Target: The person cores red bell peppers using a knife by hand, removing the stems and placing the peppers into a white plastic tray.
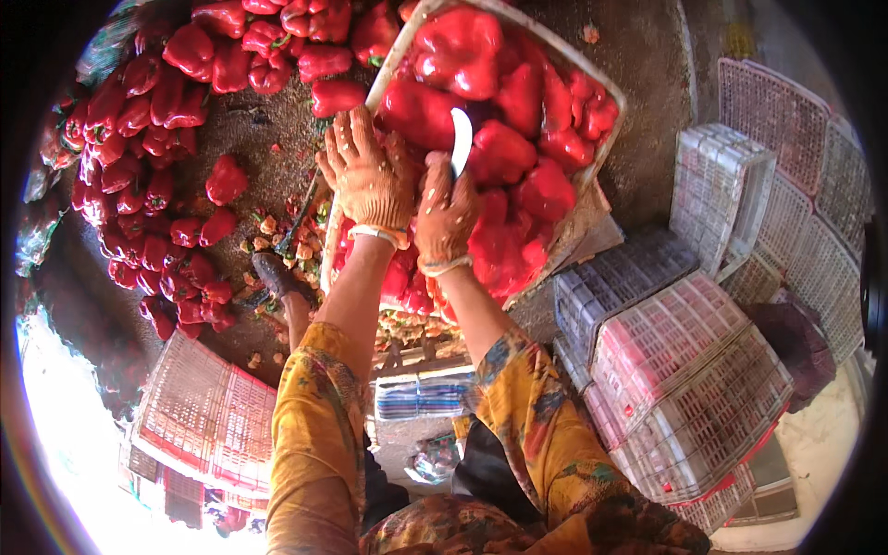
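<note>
A pale-rimmed crate [396, 55] full of glossy red peppers [504, 153] is in front of me. My left hand [372, 180], in an orange glove, is over the crate's left side with fingers stretched and spread; I see nothing held in it. Just to its right, my right hand [446, 222], gloved alike, is closed on a knife [462, 141]. Its short, curved, pale blade points up and away from me over the peppers. The handle is hidden in the glove.
Many whole red peppers [190, 51] lie on the ground at left and far left. Cut pepper cores [268, 225] litter the crate's left side, near a dark shoe [273, 275]. Stacked plastic crates [694, 388] stand at right, another crate [203, 407] at lower left. A striped bundle [421, 396] lies below.
</note>
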The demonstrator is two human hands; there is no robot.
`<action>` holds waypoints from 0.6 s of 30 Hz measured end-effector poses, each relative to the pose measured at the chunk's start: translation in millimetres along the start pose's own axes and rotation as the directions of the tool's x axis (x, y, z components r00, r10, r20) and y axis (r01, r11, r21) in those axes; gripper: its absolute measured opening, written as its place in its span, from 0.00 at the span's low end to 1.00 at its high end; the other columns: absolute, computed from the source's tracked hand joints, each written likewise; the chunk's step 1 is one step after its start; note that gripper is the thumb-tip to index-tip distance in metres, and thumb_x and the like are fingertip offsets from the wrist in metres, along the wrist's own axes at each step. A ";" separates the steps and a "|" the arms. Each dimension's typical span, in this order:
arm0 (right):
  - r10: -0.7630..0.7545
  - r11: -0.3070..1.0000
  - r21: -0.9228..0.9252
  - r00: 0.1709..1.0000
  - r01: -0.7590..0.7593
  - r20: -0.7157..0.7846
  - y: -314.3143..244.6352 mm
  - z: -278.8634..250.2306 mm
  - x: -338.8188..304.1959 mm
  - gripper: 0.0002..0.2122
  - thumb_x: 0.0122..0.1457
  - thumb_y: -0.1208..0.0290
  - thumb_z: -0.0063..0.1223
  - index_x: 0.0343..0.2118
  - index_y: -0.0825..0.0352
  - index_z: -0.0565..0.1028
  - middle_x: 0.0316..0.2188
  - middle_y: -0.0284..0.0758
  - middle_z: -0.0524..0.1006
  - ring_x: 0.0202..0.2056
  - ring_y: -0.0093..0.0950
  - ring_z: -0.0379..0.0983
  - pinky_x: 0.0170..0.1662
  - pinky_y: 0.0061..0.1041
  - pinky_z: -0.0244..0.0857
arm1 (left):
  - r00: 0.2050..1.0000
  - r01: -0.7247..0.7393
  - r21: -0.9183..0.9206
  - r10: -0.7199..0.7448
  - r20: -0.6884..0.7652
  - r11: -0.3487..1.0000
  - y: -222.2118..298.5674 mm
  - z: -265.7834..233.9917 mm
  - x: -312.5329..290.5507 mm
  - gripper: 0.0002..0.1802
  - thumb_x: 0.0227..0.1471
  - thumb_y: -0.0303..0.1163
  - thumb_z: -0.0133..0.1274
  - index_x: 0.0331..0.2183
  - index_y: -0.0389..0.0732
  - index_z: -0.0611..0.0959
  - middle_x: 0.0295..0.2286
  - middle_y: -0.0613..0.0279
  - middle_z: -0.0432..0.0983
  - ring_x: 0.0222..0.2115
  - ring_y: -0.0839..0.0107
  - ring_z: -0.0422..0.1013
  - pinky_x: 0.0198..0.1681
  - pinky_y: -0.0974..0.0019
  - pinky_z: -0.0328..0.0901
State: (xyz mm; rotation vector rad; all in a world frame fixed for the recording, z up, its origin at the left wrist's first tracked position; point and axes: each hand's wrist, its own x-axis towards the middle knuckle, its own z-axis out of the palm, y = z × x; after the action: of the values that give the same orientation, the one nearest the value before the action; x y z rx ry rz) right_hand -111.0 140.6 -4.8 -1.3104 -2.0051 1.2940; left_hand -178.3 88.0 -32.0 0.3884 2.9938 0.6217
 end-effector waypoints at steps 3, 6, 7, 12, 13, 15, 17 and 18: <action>0.039 0.989 -0.146 0.990 -0.018 0.137 1.4 7.2 -3.7 0.13 0.68 0.65 0.48 0.38 0.70 0.79 0.35 0.45 0.82 0.37 0.41 0.80 0.43 0.38 0.73 | 0.999 -0.041 -0.003 0.040 -0.019 0.999 -12.6 5.0 2.6 0.30 0.60 0.47 0.48 0.60 0.47 0.70 0.57 0.57 0.69 0.60 0.53 0.62 0.63 0.40 0.51; -0.057 0.993 -0.096 0.993 0.067 0.103 10.2 15.6 3.0 0.11 0.67 0.67 0.48 0.38 0.69 0.78 0.33 0.45 0.81 0.35 0.46 0.79 0.40 0.40 0.73 | 0.991 -0.083 0.008 0.083 -0.103 0.997 -13.2 12.1 7.5 0.28 0.59 0.46 0.49 0.58 0.48 0.72 0.56 0.58 0.70 0.58 0.56 0.65 0.63 0.42 0.53; -0.031 0.992 -0.120 0.993 0.045 0.116 11.0 15.3 4.4 0.11 0.67 0.66 0.48 0.39 0.69 0.78 0.31 0.46 0.80 0.34 0.47 0.79 0.38 0.41 0.72 | 0.988 -0.081 0.027 0.084 -0.126 0.996 -11.8 14.3 8.0 0.27 0.59 0.46 0.49 0.58 0.48 0.73 0.55 0.59 0.71 0.58 0.57 0.65 0.63 0.43 0.52; -0.054 0.993 -0.097 0.995 0.062 0.082 7.7 20.1 8.8 0.10 0.66 0.63 0.50 0.39 0.66 0.77 0.31 0.49 0.79 0.33 0.51 0.76 0.35 0.46 0.70 | 0.984 -0.095 0.126 0.112 -0.135 0.988 -19.9 22.6 9.5 0.27 0.60 0.47 0.49 0.57 0.45 0.73 0.49 0.54 0.76 0.50 0.52 0.72 0.57 0.47 0.63; -0.062 0.993 -0.098 0.997 0.067 0.056 2.9 21.5 11.4 0.09 0.65 0.65 0.51 0.37 0.65 0.76 0.30 0.46 0.79 0.32 0.49 0.77 0.34 0.43 0.71 | 0.994 -0.065 0.050 0.069 -0.080 0.997 -16.2 16.3 10.8 0.29 0.60 0.48 0.49 0.57 0.44 0.73 0.48 0.51 0.76 0.49 0.50 0.72 0.55 0.47 0.63; 0.039 0.996 0.077 0.994 -0.047 0.107 -8.9 7.2 4.3 0.08 0.65 0.65 0.54 0.37 0.65 0.77 0.30 0.46 0.79 0.31 0.46 0.77 0.34 0.39 0.71 | 1.000 -0.013 -0.116 0.015 0.022 0.993 -12.3 1.8 12.8 0.32 0.60 0.50 0.48 0.60 0.42 0.70 0.47 0.45 0.76 0.45 0.43 0.72 0.52 0.45 0.64; -0.043 0.972 0.232 0.998 0.031 0.046 -28.6 -24.8 -9.1 0.08 0.65 0.66 0.55 0.40 0.65 0.78 0.29 0.44 0.79 0.30 0.41 0.78 0.34 0.35 0.71 | 0.997 -0.030 -0.267 0.049 0.066 0.963 -21.3 2.5 13.0 0.34 0.63 0.53 0.45 0.61 0.39 0.68 0.51 0.40 0.73 0.50 0.41 0.68 0.56 0.45 0.61; -0.010 0.982 0.189 1.000 0.005 0.026 -32.2 -48.5 -17.0 0.09 0.65 0.65 0.56 0.40 0.65 0.78 0.29 0.40 0.80 0.30 0.36 0.79 0.35 0.33 0.71 | 0.995 -0.060 -0.334 0.081 0.050 0.941 -21.6 -6.0 11.2 0.35 0.63 0.53 0.44 0.61 0.38 0.67 0.53 0.38 0.71 0.53 0.41 0.67 0.58 0.45 0.59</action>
State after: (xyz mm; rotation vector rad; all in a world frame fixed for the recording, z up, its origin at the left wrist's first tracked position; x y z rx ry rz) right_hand -82.8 144.8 48.7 -1.2020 -1.8503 1.4655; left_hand -194.7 69.4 -35.2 0.4810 2.7512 1.0778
